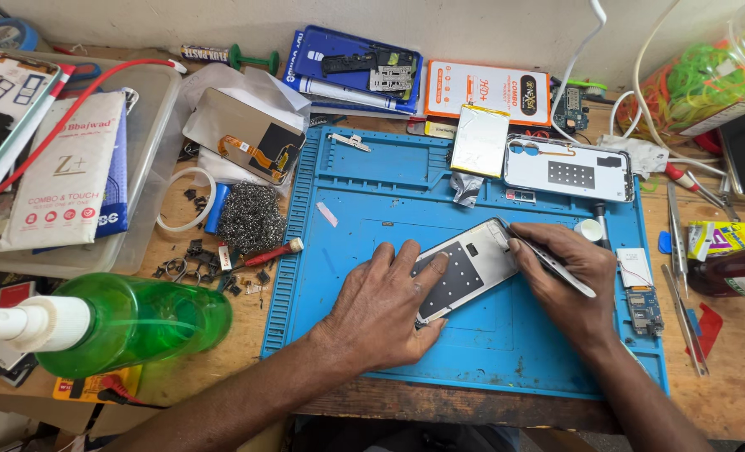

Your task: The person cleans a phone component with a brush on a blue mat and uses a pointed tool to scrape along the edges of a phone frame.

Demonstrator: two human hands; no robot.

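A silver phone frame [481, 251] with a dark patch lies tilted on the blue work mat [364, 218]. My left hand [385, 305] presses flat on its lower left part, fingers spread over it. My right hand [569, 280] holds metal tweezers [548, 259], whose tip touches the frame's upper right corner.
A white phone back cover [569, 170] and a silver battery [480, 140] lie at the mat's far edge. A small circuit board [643, 310] sits at the right. A green spray bottle [130, 322], steel wool [251, 218] and a plastic tray [151, 167] of boxes stand left. Tools lie right.
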